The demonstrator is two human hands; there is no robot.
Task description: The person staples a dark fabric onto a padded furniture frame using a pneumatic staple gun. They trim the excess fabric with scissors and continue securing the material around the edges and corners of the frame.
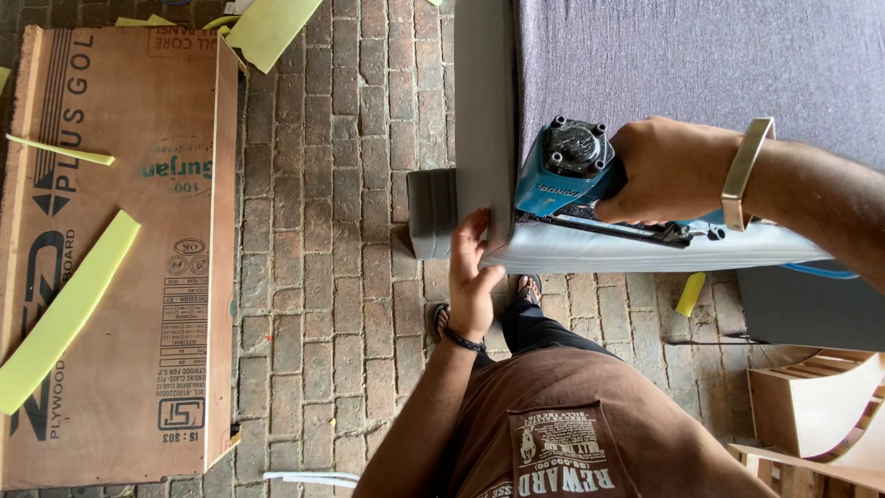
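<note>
right hand (668,171) grip clamped on blue pneumatic staple gun (567,175) | left hand (472,277) grip flat, fingers apart, against grey fabric-covered panel (484,111) corner, just left of gun

A blue staple gun (576,175) pressed nose-down against the grey padded panel (484,120), at its lower corner.

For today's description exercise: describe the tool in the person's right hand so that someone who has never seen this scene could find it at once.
Start at the big grey padded panel at the top right and follow it down to its pale lower edge. There the right hand presses a staple gun against it. It is the only bright blue thing there, with a black round cap on top.
</note>
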